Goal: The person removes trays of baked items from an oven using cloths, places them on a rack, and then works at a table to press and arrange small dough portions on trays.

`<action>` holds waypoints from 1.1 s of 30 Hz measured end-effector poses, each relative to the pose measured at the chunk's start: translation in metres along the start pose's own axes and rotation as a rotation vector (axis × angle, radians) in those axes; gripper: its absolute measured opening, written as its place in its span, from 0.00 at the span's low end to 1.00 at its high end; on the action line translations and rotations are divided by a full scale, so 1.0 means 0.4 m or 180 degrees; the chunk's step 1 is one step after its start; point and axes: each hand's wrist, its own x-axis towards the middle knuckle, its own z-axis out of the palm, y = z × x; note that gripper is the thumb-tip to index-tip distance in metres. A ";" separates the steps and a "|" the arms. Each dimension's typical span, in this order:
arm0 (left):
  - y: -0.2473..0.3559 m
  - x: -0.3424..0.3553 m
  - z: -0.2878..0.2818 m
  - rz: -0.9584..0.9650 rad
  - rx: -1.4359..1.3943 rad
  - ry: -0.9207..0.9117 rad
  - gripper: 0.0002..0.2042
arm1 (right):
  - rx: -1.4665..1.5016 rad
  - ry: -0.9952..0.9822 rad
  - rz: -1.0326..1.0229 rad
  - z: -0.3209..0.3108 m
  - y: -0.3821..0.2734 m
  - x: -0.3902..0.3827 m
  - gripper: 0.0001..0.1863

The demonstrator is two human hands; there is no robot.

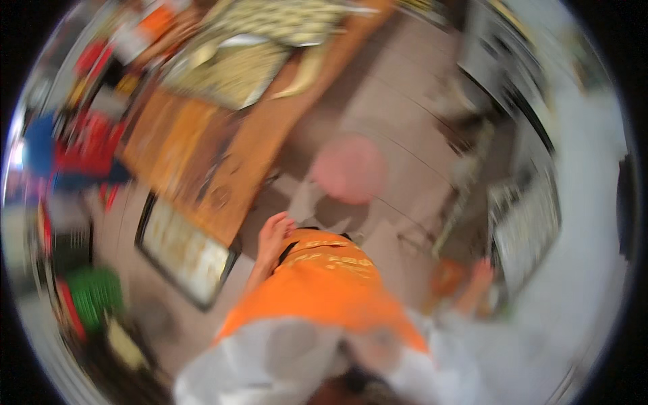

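Note:
My left hand (275, 233) hangs beside my orange apron (324, 283), left of its middle, with loosely bent fingers and nothing visible in them. My right hand (478, 275) is low on the right, smeared by motion, at or very near the near end of a metal tray (523, 229); whether it grips the tray I cannot make out. A pink round stool or lid (347, 169) lies ahead of me on the floor. The whole view is blurred.
A wooden table (236, 169) runs along the left, bearing trays (236, 71) of pale dough pieces. Another tray (185, 250) stands by its near end. A person in orange (152, 27) is beyond the table, near red and green crates (91, 297). Metal equipment (503, 74) lines the right.

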 end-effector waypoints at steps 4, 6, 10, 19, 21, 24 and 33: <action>-0.074 -0.005 -0.174 0.0961 0.0737 0.0286 0.15 | -0.0337 -0.0272 0.0727 0.115 0.252 -0.125 0.09; -0.076 -0.029 -0.269 0.0337 0.0125 0.0589 0.14 | -0.0599 -0.0436 0.1138 0.212 0.384 -0.205 0.07; -0.056 -0.040 -0.365 -0.0213 -0.0753 0.1065 0.14 | -0.1051 -0.0805 0.1789 0.415 0.625 -0.288 0.05; -0.116 0.070 -0.390 -0.0820 -0.1661 0.1804 0.12 | -0.2714 -0.1959 0.1785 0.931 0.961 -0.261 0.08; -0.061 0.107 -0.401 -0.0678 -0.1595 0.1806 0.12 | -0.2641 -0.2648 0.1818 1.105 1.018 -0.244 0.11; 0.085 0.296 -0.355 -0.0445 -0.1575 0.1416 0.13 | -0.2790 -0.2649 0.1201 1.363 1.040 -0.079 0.16; 0.461 1.169 -0.045 -0.0014 0.0104 -0.0254 0.19 | -0.3567 -0.2841 0.0396 1.863 1.271 0.435 0.22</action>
